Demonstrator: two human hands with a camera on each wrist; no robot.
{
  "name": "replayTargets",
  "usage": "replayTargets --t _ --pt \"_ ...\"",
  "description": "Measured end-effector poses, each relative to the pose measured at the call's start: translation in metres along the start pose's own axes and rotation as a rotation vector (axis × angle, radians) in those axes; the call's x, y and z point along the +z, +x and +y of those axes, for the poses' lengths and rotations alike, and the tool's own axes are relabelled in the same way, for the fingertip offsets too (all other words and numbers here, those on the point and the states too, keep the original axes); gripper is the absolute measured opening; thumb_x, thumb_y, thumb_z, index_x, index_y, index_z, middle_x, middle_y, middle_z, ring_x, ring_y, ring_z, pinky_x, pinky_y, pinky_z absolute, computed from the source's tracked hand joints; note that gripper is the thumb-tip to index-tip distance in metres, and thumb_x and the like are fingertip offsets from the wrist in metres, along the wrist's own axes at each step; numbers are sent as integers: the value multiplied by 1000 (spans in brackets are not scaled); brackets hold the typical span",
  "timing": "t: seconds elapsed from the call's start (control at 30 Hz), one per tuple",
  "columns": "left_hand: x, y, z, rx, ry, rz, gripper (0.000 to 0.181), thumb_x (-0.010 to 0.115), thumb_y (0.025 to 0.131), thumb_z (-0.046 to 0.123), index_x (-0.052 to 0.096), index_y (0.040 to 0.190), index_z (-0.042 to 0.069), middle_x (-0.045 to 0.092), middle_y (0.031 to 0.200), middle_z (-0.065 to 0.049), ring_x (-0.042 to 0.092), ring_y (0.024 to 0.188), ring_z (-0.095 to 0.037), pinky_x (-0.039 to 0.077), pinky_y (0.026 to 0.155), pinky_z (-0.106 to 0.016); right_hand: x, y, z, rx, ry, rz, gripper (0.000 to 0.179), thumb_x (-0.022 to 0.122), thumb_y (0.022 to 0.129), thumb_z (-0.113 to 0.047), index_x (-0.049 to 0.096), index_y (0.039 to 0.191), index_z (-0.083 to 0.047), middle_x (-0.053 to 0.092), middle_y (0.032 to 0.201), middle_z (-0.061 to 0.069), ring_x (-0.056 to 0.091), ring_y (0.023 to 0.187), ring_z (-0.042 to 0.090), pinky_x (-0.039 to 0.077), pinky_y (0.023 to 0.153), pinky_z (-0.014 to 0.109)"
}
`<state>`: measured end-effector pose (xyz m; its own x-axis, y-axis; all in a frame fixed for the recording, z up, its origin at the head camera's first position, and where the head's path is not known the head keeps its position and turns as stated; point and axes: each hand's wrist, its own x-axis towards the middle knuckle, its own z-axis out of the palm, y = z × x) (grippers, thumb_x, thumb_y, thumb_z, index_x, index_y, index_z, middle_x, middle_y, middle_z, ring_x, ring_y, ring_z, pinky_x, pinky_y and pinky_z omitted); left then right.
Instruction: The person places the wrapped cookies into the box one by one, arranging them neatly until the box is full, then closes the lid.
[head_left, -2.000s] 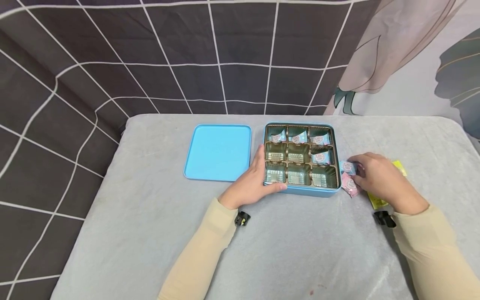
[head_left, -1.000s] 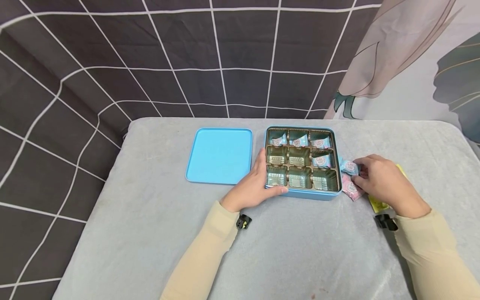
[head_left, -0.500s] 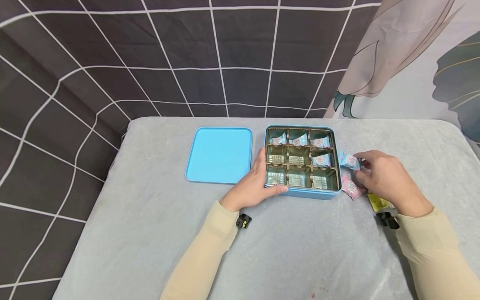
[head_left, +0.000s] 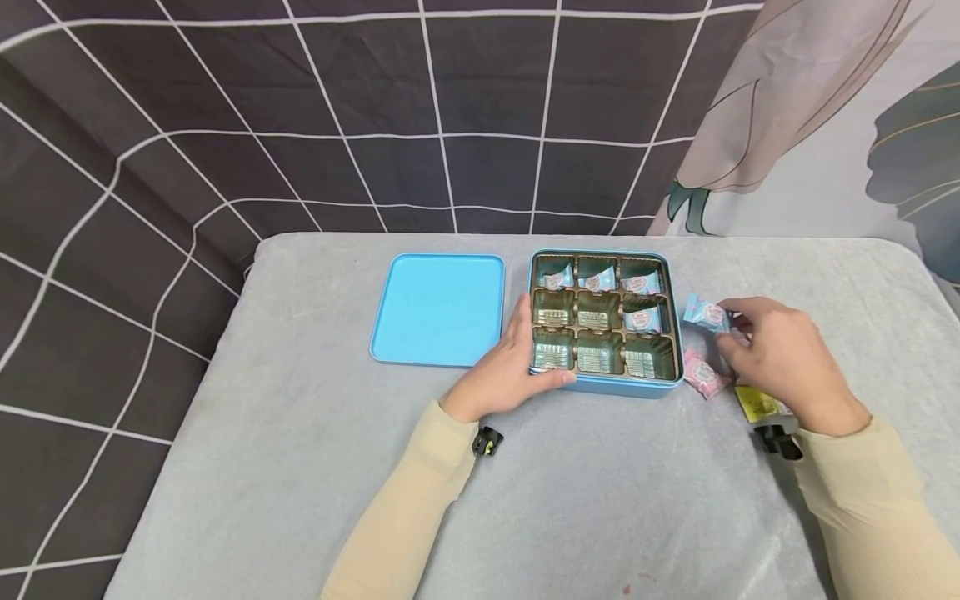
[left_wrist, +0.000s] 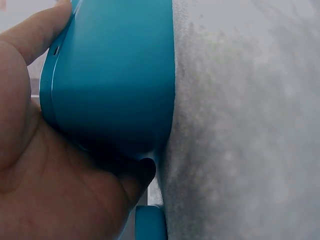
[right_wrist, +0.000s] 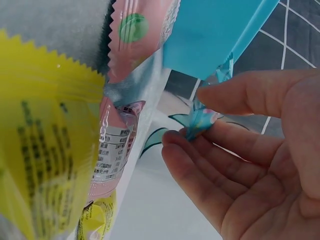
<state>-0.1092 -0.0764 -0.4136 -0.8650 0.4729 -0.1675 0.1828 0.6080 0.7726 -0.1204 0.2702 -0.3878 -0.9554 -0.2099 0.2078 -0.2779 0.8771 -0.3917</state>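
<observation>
A blue tin box (head_left: pixel 605 387) with a gold tray of compartments stands on the grey cloth. Blue-wrapped candies lie in the back row's compartments and in the middle row's right one (head_left: pixel 642 321). My left hand (head_left: pixel 501 372) holds the tin's front left corner, thumb at the front rim and fingers along the left side. Right of the tin, my right hand (head_left: pixel 787 358) pinches a blue-wrapped candy (head_left: pixel 707 313) between thumb and fingers, raised off the cloth in the right wrist view. Below it lie a pink-wrapped candy (head_left: pixel 703 373) and a yellow packet (head_left: pixel 757 404), partly hidden by the hand.
A blue lid (head_left: pixel 438 310) lies flat just left of the tin. In the right wrist view a big yellow packet (right_wrist: pixel 45 135), pink packets (right_wrist: pixel 112 150) and a smaller yellow one (right_wrist: pixel 99 217) sit close together. A dark gridded curtain (head_left: pixel 487 100) hangs behind the table.
My right hand has picked up the blue candy beside the pink one and drawn it slightly back and to the right. The left hand keeps its place on the tin.
</observation>
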Motion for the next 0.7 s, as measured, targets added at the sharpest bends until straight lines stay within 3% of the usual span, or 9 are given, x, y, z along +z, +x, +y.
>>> replayTargets --t 0.3,0.7 --pt "-1 1 1 2 13 -2 119 65 93 57 -22 156 8 -24 165 -10 -17 150 -12 8 122 -36 -4 2 -5 127 27 8 42 62 82 -5 64 122 8 70 97 29 67 85 44 48 71 56" --pt "0 0 2 -2 4 2 118 66 93 56 -22 157 9 -23 166 -8 -16 150 -11 12 122 -38 -6 3 -13 92 40 85 41 63 81 -6 66 120 7 69 95 29 66 78 43 44 66 55"
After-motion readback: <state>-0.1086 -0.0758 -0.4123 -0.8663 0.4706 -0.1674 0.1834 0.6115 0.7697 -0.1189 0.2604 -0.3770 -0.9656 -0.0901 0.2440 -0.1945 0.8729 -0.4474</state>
